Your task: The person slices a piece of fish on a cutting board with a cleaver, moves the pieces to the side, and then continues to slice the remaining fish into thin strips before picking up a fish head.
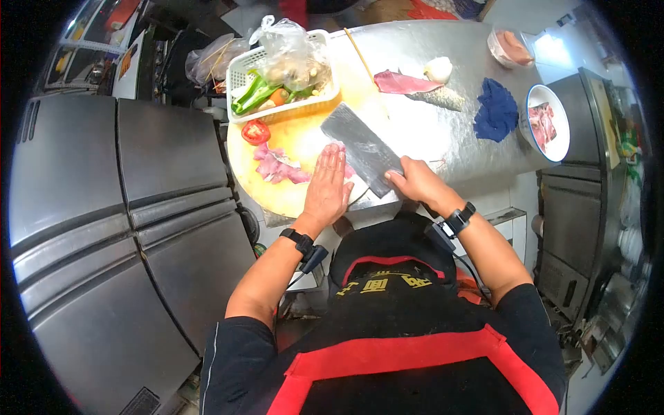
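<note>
Right hand [417, 181] wrapped around the near end of the wide grey metal cleaver [356, 145], thumb on the blade. Left hand [324, 190] open flat, palm down, fingers straight, just left of cleaver; can't tell if it pins anything. Thin pale-pink raw meat slices [277, 168] sit further left of cleaver on the yellow round-ended cutting board [294, 131]. Red cut tomato [255, 131] also left of cleaver; crumpled dark-blue cloth [496, 111] well right of it.

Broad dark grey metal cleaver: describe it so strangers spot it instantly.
On the grey metal table lies a rounded yellow cutting board. Over it, right of the pink raw meat slices, slants the cleaver, in the right hand. Its flat, dark, rectangular blade sets it apart from the meat.
</note>
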`<action>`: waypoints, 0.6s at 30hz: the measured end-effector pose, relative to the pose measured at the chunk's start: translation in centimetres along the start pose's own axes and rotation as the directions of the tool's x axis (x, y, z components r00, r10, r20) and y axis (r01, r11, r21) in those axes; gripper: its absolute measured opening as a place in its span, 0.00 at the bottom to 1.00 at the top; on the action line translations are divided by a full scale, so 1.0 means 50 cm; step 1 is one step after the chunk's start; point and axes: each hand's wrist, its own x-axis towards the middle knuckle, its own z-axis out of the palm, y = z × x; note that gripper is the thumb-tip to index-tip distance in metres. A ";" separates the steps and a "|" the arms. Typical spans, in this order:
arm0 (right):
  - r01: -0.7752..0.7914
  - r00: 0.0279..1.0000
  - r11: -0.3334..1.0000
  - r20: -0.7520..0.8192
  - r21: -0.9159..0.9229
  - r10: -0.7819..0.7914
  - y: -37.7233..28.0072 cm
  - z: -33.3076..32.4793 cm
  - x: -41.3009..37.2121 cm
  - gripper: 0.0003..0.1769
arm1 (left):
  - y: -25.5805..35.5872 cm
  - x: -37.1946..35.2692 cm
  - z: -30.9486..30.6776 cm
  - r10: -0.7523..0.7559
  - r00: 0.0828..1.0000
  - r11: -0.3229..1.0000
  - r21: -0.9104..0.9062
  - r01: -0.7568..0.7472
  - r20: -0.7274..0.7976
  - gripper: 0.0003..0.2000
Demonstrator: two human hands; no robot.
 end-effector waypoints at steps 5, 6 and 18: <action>-0.028 0.999 0.995 -0.019 0.094 0.029 -0.025 0.004 0.005 0.26 | 0.000 0.002 -0.010 -0.019 0.999 1.000 -0.005 0.019 0.042 0.36; -0.033 0.999 0.996 -0.023 0.088 0.035 -0.018 0.010 -0.011 0.26 | 0.000 0.001 -0.007 -0.009 0.999 1.000 -0.009 0.009 0.048 0.36; -0.067 0.998 0.997 -0.020 0.022 0.068 0.001 0.012 -0.087 0.26 | -0.066 0.115 -0.112 0.268 0.963 0.950 -0.174 -0.259 0.027 0.15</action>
